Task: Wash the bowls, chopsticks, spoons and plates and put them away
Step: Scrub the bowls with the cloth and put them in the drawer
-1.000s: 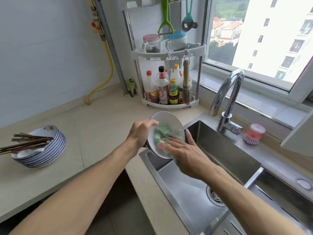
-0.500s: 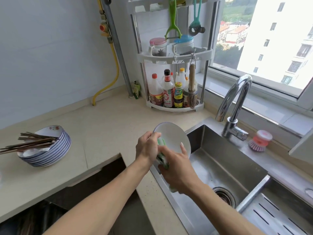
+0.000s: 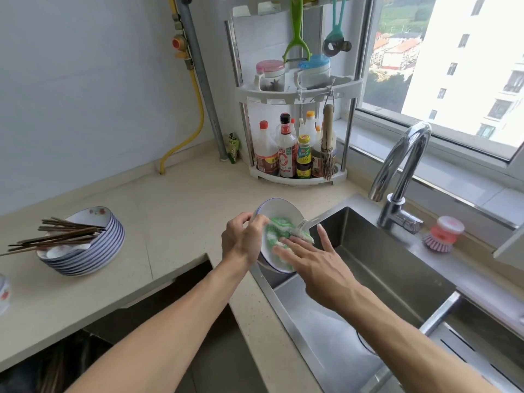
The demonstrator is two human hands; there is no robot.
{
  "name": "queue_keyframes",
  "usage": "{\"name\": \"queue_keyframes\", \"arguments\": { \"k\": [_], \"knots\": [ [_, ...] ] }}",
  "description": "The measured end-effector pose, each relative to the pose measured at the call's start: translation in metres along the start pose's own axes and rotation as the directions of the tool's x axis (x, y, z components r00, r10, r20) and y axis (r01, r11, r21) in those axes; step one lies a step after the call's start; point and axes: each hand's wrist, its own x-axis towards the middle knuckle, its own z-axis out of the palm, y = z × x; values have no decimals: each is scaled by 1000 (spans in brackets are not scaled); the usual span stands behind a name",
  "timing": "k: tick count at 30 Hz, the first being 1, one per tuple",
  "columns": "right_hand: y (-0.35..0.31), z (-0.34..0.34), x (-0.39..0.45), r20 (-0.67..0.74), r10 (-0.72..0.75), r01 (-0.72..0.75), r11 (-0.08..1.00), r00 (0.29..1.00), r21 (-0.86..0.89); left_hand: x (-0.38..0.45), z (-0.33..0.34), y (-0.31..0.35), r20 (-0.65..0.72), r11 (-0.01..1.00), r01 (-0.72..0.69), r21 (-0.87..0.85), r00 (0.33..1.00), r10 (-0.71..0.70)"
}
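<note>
My left hand grips the rim of a white bowl with a blue edge, tilted on its side over the sink's left corner. Inside the bowl, my right hand presses a green and white cloth against it with straight, spread fingers. On the counter at the left stands a stack of blue-striped bowls. Several dark chopsticks lie across the top of that stack.
The steel sink lies under the hands, with a chrome tap behind it and a pink dish brush to the right. A corner rack holds sauce bottles. Another dish's edge shows at the far left.
My right hand has slid from the bowl's lower rim up into the bowl, fingers now spread flat on the cloth. The bowl stays in my left hand.
</note>
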Motion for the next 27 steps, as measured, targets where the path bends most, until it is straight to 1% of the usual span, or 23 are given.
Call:
{"name": "queue_keyframes", "arguments": {
  "k": [1,2,3,4,5,6,8,9,11,13,14,15,17,18,19,20,21,22,23,24,25,26,27],
  "knots": [
    [-10,0,4,-10,7,-7,998,1000,70,1,1,1,-23,1000,4,-12,1000,-4],
    [-24,-4,7,13,21,-23,982,1000,188,3,1,1,-46,1000,4,-20,999,-5],
    [-34,-7,9,80,27,-49,955,996,291,5,1,-2,-55,1000,3,-25,998,-5],
    [-37,-9,9,134,9,-56,935,991,351,8,0,-4,-45,1000,9,-23,999,-10],
    [-34,-11,7,150,-17,-36,938,989,344,10,-3,-6,-24,1000,13,-17,1000,-13],
    [-25,-11,5,126,-45,7,959,991,282,13,-5,-8,19,999,26,-19,1000,-25],
    [1,-6,3,54,-95,90,992,994,89,16,-11,-8,114,998,50,-35,992,-46],
    [10,-4,3,-4,-124,124,992,992,7,17,-12,-7,145,995,79,-60,987,-70],
    [19,-1,4,-149,-197,183,978,969,-100,15,-12,-5,202,967,179,-179,969,-142],
    [15,-1,8,-303,-233,189,968,924,-165,11,-11,-5,322,907,285,-310,929,-182],
    [8,-3,11,-377,-214,159,972,901,-171,8,-8,-6,364,884,300,-358,917,-163],
    [-1,-4,15,-435,-156,110,985,887,-131,3,-2,-9,375,872,294,-391,916,-141],
    [-23,-2,22,-494,13,14,999,870,52,-5,9,-9,301,873,238,-425,947,-112],
    [-32,0,24,-494,74,6,987,866,159,-8,13,-6,248,873,205,-442,964,-101],
    [-36,2,24,-453,106,19,964,885,264,-7,16,-6,182,879,156,-450,980,-81],
    [-36,3,21,-367,103,24,945,925,325,-7,13,-2,140,896,113,-430,989,-57],
    [-30,4,16,-253,56,22,955,966,297,-5,10,0,110,911,73,-406,993,-30],
    [-19,3,12,-164,-7,37,983,986,180,-2,5,-1,95,927,53,-371,995,-19],
    [-7,-1,8,-106,-43,47,998,993,38,2,3,-5,94,943,40,-330,995,-9],
    [3,-5,7,-51,-35,32,998,998,-62,0,1,-4,93,960,32,-279,996,-6],
    [7,-9,9,-26,0,-3,995,1000,-102,-1,1,-3,93,968,23,-249,996,0],
    [3,-12,12,-11,35,-36,996,999,-82,-3,3,-3,68,970,19,-243,998,-3],
    [-10,-14,15,18,72,-72,997,997,22,-4,5,-3,33,967,18,-255,999,-10]
  ]
}}
